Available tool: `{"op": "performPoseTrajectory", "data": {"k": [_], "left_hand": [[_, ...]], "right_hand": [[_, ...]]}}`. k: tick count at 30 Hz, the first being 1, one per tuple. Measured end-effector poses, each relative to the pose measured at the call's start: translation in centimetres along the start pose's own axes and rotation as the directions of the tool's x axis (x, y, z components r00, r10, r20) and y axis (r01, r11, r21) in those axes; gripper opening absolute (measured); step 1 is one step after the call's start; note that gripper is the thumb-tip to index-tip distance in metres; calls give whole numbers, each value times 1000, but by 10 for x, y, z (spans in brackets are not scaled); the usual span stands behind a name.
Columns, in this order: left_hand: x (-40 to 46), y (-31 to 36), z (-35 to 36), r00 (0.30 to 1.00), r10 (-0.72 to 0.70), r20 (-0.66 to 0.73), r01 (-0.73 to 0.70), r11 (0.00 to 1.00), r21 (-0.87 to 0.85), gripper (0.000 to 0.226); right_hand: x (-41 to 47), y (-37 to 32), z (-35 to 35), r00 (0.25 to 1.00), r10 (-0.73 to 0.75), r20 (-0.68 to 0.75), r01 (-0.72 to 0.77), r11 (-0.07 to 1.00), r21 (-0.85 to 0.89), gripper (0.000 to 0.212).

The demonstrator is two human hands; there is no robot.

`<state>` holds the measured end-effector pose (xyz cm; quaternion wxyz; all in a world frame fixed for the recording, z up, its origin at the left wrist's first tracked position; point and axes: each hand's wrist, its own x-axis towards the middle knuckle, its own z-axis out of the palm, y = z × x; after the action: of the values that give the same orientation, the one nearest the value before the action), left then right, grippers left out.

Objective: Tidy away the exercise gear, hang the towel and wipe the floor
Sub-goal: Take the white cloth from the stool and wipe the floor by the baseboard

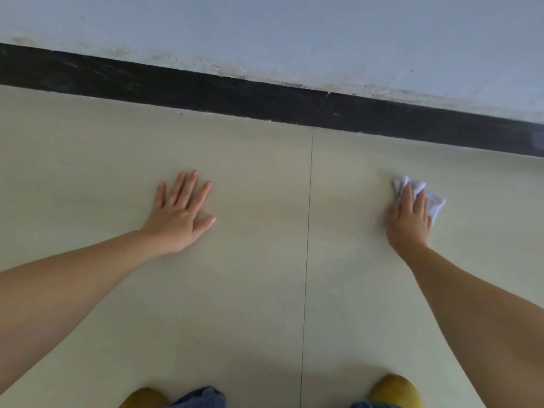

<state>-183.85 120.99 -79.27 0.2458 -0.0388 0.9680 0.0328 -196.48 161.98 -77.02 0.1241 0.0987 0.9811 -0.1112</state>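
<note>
The left hand (179, 214) is laid flat on the pale tiled floor (256, 290), palm down, with the fingers straight and spread and the thumb stretched out to the side – nothing is held in its grip. The right hand (409, 220) is pressed onto a crumpled white cloth (432, 201), which lies on the floor beneath the fingers and shows beyond the fingertips and on the side away from the left hand. The fingers of that hand are seen lying nearly straight over the cloth; whether the thumb is tucked round its edge cannot be told, so the grip is best described as a flat press rather than a clasp. The two hands are set well apart, and a thin dark tile joint (307, 245) is seen running between them, nearer the right hand than the left. Beyond both sets of fingertips a black skirting strip (206, 95) is seen along the foot of a pale blue-grey wall (265, 30), the paint above the strip being stained and flaked. On the near side of the hands, at the bottom edge of the view, two yellow shoes (396, 390) and blue jean cuffs (203, 397) are partly shown – one shoe behind each forearm
</note>
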Motion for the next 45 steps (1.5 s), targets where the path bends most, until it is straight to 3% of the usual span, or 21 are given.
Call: {"op": "performPoseTrajectory", "data": {"k": [3,7,9,11,13,15,16,17,20,22,26,28,30,32,33,35,37,39,40,41,45], "left_hand": [[0,-1,-1,1000,-2,7,2,1000,-31,72],[-2,-8,-7,999,42,-23,-43,995,-94,66],[-3,-15,-14,997,65,-44,-72,982,-176,63],[-3,-22,-20,994,86,-70,-100,967,-234,60],[-6,-30,-22,990,96,-106,-121,959,-256,69],[-13,-34,-21,987,80,-137,-114,959,-261,81],[-18,-35,-20,988,64,-138,-97,964,-249,84],[-25,-36,-18,990,47,-136,-77,970,-230,85],[-46,-42,-6,985,-29,-171,0,986,-168,78],[-61,-54,9,974,-106,-201,76,986,-147,72],[-83,-86,31,947,-273,-168,241,952,-190,69],[-87,-93,34,950,-280,-141,249,947,-202,70],[-85,-92,36,949,-277,-149,242,945,-219,68],[-84,-89,38,945,-283,-165,243,944,-224,64],[-83,-89,39,943,-283,-175,242,944,-223,62],[-83,-91,43,941,-275,-199,229,947,-224,60],[-83,-93,46,937,-278,-211,229,946,-227,58],[-83,-92,48,934,-270,-233,220,950,-220,56],[-83,-92,48,932,-266,-244,216,953,-215,56],[-82,-93,49,931,-261,-256,211,955,-207,55],[-83,-95,51,907,-255,-336,187,957,-221,53]], "right_hand": [[-33,-36,22,998,-20,58,19,1000,6,55],[-90,-130,71,900,-401,170,410,912,-25,60],[-129,-170,91,784,-577,230,597,802,-24,62],[-163,-189,101,606,-736,302,772,635,-3,59],[-175,-177,104,406,-842,356,900,435,2,55],[-160,-146,101,288,-889,356,953,303,-15,49],[-148,-128,95,298,-881,367,952,302,-47,47],[-133,-111,88,365,-859,358,930,356,-92,48],[-88,-61,57,735,-637,233,675,721,-158,58],[-68,-47,41,883,-428,194,458,876,-153,64],[-72,-94,47,966,-215,144,224,973,-50,56],[-93,-129,64,950,-271,153,278,960,-30,56],[-123,-164,85,872,-445,203,463,885,-49,58],[-157,-194,105,724,-651,228,680,729,-74,62],[-175,-207,112,621,-746,242,778,624,-70,60],[-201,-219,124,334,-886,321,939,343,-29,54],[-197,-220,125,36,-911,411,998,53,30,48],[-162,-219,116,-121,-884,451,992,-119,34,45],[-139,-221,113,-122,-883,453,991,-133,7,45],[-114,-226,107,-64,-893,445,996,-84,-24,46],[-42,-272,91,386,-850,358,923,350,-163,60]]}}
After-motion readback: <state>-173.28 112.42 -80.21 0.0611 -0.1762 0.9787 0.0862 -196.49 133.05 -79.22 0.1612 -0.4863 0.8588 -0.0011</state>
